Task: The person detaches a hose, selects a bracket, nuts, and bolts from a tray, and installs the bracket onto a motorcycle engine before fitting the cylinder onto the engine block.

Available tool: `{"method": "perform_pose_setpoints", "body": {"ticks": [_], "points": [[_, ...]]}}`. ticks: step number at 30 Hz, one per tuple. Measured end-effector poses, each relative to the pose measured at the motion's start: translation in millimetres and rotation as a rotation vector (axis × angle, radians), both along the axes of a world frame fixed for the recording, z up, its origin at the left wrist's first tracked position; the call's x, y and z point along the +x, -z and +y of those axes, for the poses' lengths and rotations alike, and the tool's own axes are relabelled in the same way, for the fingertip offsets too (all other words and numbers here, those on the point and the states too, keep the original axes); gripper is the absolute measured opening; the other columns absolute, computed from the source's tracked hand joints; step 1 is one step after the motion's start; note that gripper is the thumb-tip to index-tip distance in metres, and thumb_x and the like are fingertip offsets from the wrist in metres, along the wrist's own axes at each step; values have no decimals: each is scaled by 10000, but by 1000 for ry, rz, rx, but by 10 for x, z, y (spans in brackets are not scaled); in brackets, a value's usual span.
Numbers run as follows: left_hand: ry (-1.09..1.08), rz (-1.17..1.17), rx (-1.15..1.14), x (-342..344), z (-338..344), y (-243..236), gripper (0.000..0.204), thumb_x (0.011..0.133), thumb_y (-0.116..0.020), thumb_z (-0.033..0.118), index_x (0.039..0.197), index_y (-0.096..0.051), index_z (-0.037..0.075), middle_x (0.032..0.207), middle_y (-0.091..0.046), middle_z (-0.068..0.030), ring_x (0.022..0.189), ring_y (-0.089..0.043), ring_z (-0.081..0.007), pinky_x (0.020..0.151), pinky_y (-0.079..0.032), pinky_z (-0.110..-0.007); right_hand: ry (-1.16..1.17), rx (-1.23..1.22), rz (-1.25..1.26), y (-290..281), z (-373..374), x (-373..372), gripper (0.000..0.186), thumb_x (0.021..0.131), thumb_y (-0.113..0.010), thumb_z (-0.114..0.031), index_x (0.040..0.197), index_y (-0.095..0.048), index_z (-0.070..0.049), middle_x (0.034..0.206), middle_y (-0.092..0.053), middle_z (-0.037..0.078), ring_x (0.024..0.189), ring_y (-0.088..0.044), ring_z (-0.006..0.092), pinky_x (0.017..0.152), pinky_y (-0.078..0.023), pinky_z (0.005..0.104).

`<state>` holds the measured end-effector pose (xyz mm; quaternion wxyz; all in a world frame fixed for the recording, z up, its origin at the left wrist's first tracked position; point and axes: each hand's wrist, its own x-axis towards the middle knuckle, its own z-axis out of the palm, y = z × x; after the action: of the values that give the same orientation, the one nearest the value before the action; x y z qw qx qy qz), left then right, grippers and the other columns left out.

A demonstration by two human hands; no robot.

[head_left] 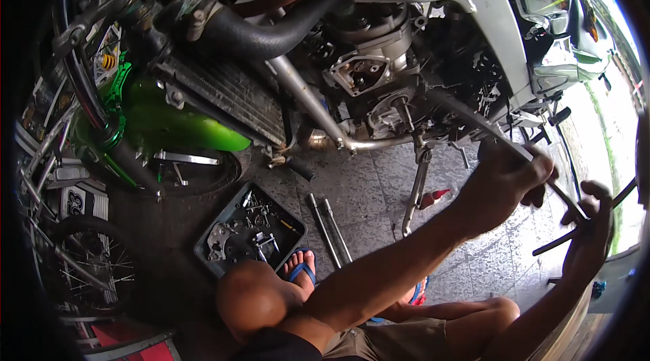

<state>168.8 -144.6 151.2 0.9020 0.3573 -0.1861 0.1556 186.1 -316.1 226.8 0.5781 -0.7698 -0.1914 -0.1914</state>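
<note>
1. Steel rod [542, 173], long and thin, runs slantwise across the right of the scene, and both of your hands are on it.
2. Your left hand [504, 181] is closed around the rod's upper stretch, fingers curled over it, knuckles toward the engine [369, 66].
3. Your right hand [590, 229] sits lower and further right, fingers wrapped around the rod's near end, where a dark cable or second bar [575, 234] crosses it; which of the two the fingers pinch hardest, I cannot tell.
4. Far of your hands, the stripped motorcycle fills the top: bare engine with its open cover, a black ribbed hose [271, 32] above it, and a radiator [227, 93] to the left.
5. Green fender [172, 124] shows at far left, over the front tyre [203, 175].
6. Down on the tiled floor [379, 185], a grey parts tray [247, 232] full of small metal bits lies just left of your foot in its blue sandal [301, 269].
7. Two metal tubes [328, 225] lie side by side on the floor just right of the tray.
8. A chrome side stand [414, 195] props down from the frame, with a small red-capped bottle [437, 196] beside it.
9. Your bent knee [254, 296] sits near, at the bottom centre.
</note>
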Motion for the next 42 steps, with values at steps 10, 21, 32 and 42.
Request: {"method": "perform_pose_setpoints", "body": {"ticks": [10, 21, 32, 42], "points": [[-799, 1343, 288, -684, -995, 2411, 442, 905, -590, 350, 1138, -493, -13, 1125, -506, -210, 894, -572, -289, 859, -455, -378, -538, -440, 1116, 2590, -42, -107, 315, 967, -549, -268, 930, -697, 7, 588, -518, 13, 532, -500, 102, 499, -393, 267], [-153, 640, 641, -2096, -585, 816, 128, 940, -572, 116, 959, -600, -8, 907, -630, -117, 855, -644, -219, 746, -497, -341, -103, 232, 1871, 4603, 270, -1247, 283, 942, -595, -327, 969, -617, -46, 777, -671, 88, 678, -656, 267, 619, -534, 339], [-1463, 820, 476, -3134, 1428, 854, 193, 953, -568, 153, 1015, -630, -19, 812, -661, -70, 592, -490, -51, 526, -375, -184, -795, -1081, 1260, 4412, 4, -265, 234, 901, -590, -259, 832, -666, -48, 756, -697, 101, 614, -656, 192, 547, -527, 374], [-846, 1817, 717, -3674, 1972, 4080, 397, 861, -687, 387, 827, -650, -7, 695, -663, -98, 575, -615, -155, 507, -459, -310, -376, -1428, 779, 2985, -1203, 1259, 222, 845, -586, -184, 888, -656, 23, 660, -668, 135, 554, -633, 161, 516, -499, 319]]}}
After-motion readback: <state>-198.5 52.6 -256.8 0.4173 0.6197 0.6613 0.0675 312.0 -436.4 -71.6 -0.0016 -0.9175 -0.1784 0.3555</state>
